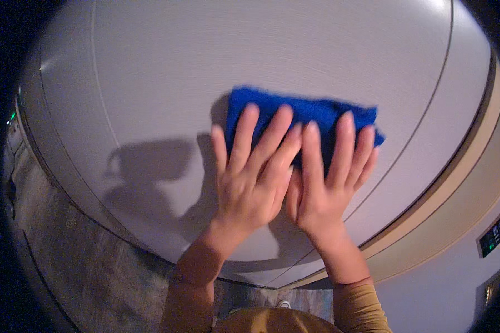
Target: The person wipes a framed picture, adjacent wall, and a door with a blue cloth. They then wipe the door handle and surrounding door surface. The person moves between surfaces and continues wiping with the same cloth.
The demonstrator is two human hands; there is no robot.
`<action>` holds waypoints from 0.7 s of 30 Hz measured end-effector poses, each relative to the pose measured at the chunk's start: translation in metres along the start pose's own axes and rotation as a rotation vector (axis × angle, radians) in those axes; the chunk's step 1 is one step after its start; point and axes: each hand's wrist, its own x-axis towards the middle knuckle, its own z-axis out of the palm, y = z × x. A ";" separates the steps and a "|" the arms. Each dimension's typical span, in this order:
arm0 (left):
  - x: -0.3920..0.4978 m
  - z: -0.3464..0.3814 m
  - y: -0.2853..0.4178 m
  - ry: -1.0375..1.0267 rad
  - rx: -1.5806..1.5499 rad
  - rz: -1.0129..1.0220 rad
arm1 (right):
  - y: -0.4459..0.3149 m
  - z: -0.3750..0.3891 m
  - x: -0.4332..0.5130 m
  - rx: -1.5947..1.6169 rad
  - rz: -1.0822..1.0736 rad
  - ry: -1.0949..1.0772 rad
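Observation:
A folded blue cloth (291,102) lies flat against a pale grey door panel (171,83). My left hand (254,170) presses on the cloth's left part, fingers spread, with the little finger just beyond its left edge. My right hand (331,170) presses on its right part, fingers pointing up the panel. The two hands meet near the middle, thumbs and index fingers close together. The cloth's lower edge is mostly hidden under the hands. Its right end has a loose, uneven corner.
Thin grooves (435,89) run along the panel on both sides. A light wood-toned frame (441,183) borders it at right, beside a wall (437,287) with a dark lit control panel (494,235). Grey wood-look flooring (108,270) and a shoe tip (283,304) show below. Shadows fall on the panel's left.

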 end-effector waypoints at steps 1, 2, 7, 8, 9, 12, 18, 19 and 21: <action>0.012 -0.001 0.000 0.074 0.021 0.085 | 0.001 0.001 0.013 -0.049 0.022 -0.032; 0.017 -0.002 -0.003 0.065 0.072 0.098 | -0.001 0.001 0.020 -0.047 0.055 -0.007; -0.026 0.022 0.000 0.106 0.127 0.131 | 0.001 0.001 -0.028 -0.018 -0.038 -0.066; -0.040 0.029 0.006 0.147 0.141 0.150 | 0.002 0.000 -0.042 -0.016 -0.088 -0.064; -0.052 0.036 0.013 0.177 0.111 0.141 | 0.005 -0.001 -0.054 -0.009 -0.090 -0.028; -0.057 0.036 0.015 0.113 0.087 0.083 | 0.009 -0.006 -0.058 0.009 -0.148 -0.055; 0.058 0.000 0.014 0.028 0.071 -0.001 | 0.034 -0.023 0.061 -0.048 0.017 -0.082; 0.076 -0.013 0.002 0.120 0.073 0.072 | 0.026 -0.019 0.080 -0.092 -0.031 -0.092; 0.104 -0.013 0.002 0.135 0.091 0.072 | 0.036 -0.014 0.106 -0.124 -0.051 -0.101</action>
